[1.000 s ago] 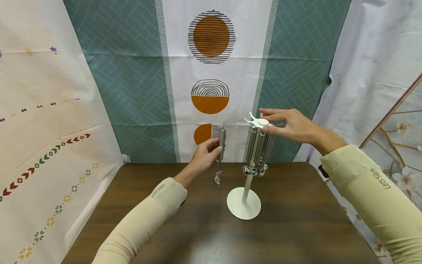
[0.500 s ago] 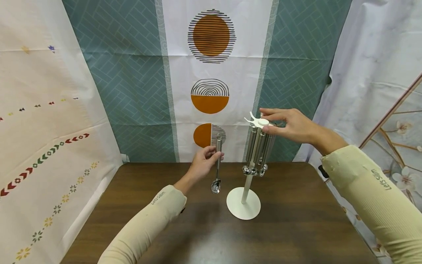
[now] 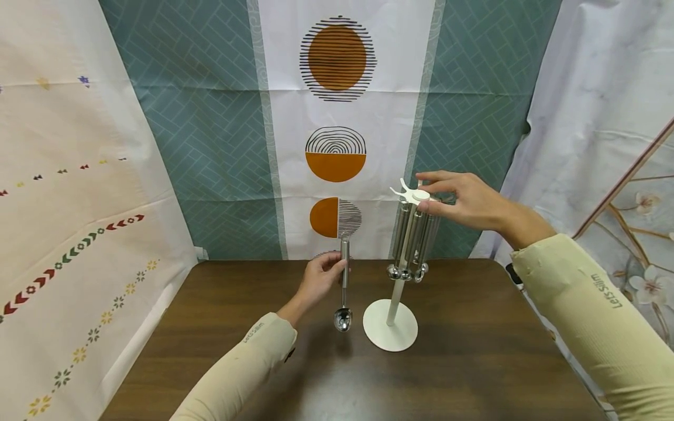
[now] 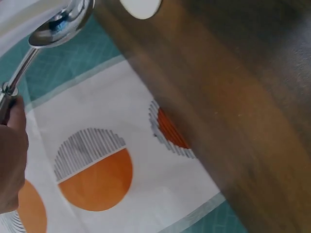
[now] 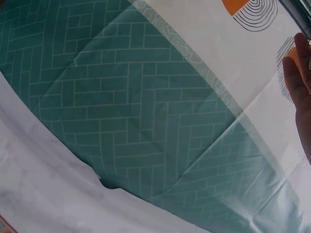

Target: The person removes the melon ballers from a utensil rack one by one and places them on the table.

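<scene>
My left hand [image 3: 322,275] pinches a small metal ladle [image 3: 344,266] by its thick silver handle. The ladle hangs upright with its shiny round bowl down, over the brown table and left of the stand. In the left wrist view the ladle's bowl [image 4: 60,29] fills the top left corner. My right hand [image 3: 463,199] grips the top of a white utensil stand [image 3: 391,327], thumb in front and fingers behind. Several silver-handled utensils [image 3: 416,234] hang from the stand's hooks; some lie hidden behind others. Only fingers [image 5: 299,77] of the right hand show in the right wrist view.
The stand's round base rests on the brown wooden table [image 3: 474,351]. A teal and white cloth [image 3: 210,146] with orange circles hangs behind the table's far edge. Patterned light cloths hang at the left [image 3: 79,263] and right [image 3: 595,134].
My left hand has lowered the ladle and drawn it slightly left, and its bowl has turned to face the head camera. My right hand has stayed on the stand's top.
</scene>
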The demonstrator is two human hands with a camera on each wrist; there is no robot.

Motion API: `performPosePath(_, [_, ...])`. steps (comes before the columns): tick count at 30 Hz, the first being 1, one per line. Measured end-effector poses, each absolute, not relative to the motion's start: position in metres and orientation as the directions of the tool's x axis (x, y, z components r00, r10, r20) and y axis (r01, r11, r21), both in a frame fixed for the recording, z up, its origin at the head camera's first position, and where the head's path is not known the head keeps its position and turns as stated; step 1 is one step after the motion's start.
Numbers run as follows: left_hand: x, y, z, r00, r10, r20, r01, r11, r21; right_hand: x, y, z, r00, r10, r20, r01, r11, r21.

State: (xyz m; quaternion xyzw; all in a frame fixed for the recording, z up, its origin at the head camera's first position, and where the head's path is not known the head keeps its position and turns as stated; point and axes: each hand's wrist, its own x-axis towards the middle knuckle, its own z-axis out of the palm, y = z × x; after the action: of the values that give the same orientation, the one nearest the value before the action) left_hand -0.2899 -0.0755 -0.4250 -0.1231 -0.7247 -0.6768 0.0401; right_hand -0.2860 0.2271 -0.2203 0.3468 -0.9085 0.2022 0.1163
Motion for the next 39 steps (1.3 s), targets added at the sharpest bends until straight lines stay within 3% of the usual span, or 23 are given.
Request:
performPosePath(6, [-0.294,-0.076,-0.452,-0.989,0.051,0.137,0.139,0.046,0.989,-0.281,0.231,-0.218,-0.733,-0.600,0.320,-0.676,0.692,-0.253])
performPosePath(15, [-0.299,-0.076,-0.481,-0.998,-0.009,0.067,0.065,0.111,0.992,-0.275,0.237,-0.218,-0.745,-0.597,0.297,-0.666,0.686,-0.292])
performPosePath(24, [-0.300,-0.074,-0.508,-0.998,-0.015,-0.053,-0.053,0.023,0.998,-0.275,0.239,-0.220,-0.746,-0.588,0.313,-0.665,0.687,-0.293])
performPosePath(39, [-0.307,-0.071,-0.539,-0.993,-0.059,-0.102,-0.105,0.053,0.993,-0.277,0.235,-0.222,-0.733,-0.598,0.323,-0.679,0.670,-0.300])
